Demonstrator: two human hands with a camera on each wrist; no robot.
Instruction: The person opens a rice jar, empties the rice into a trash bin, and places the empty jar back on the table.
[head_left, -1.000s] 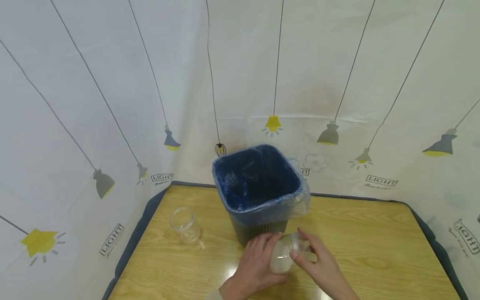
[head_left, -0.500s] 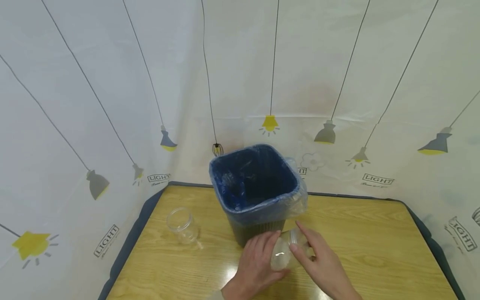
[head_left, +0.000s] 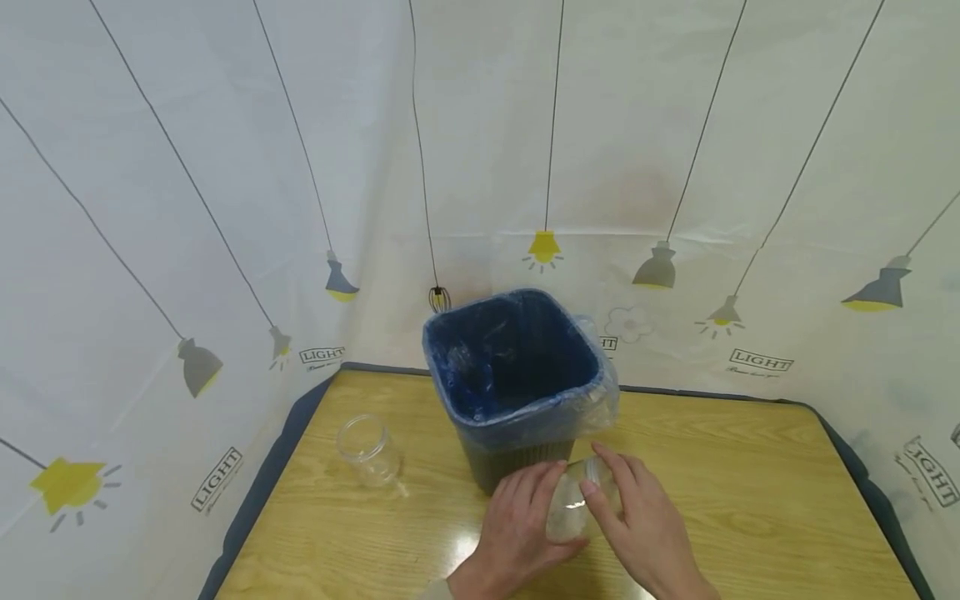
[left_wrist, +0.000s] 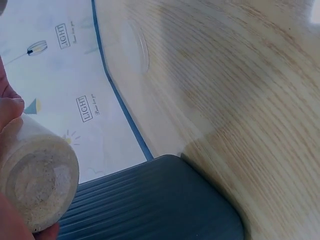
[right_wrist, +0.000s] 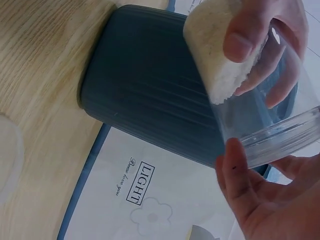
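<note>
A clear jar (head_left: 567, 508) with pale, grainy contents is held tilted in front of the bin, its ridged neck (right_wrist: 285, 137) pointing right. My left hand (head_left: 517, 521) grips the jar's body, with the thumb and fingers on opposite sides. My right hand (head_left: 641, 517) holds the jar at the neck end, thumb on the near side and fingers on the far side. The left wrist view shows the jar's round base (left_wrist: 42, 182), and the contents are packed at that end. The palm side of the right hand is hidden in the head view.
The dark waste bin (head_left: 517, 462), lined with a blue-looking bag, stands right behind the hands. A second clear jar (head_left: 371, 454) stands upright left of it. A flat clear disc (left_wrist: 136, 47) lies on the wooden table (head_left: 750, 467) right of the bin.
My right hand has shifted slightly and turned, covering more of the jar's neck end. The left hand keeps its grip with little movement. The bin and the upright jar stay put.
</note>
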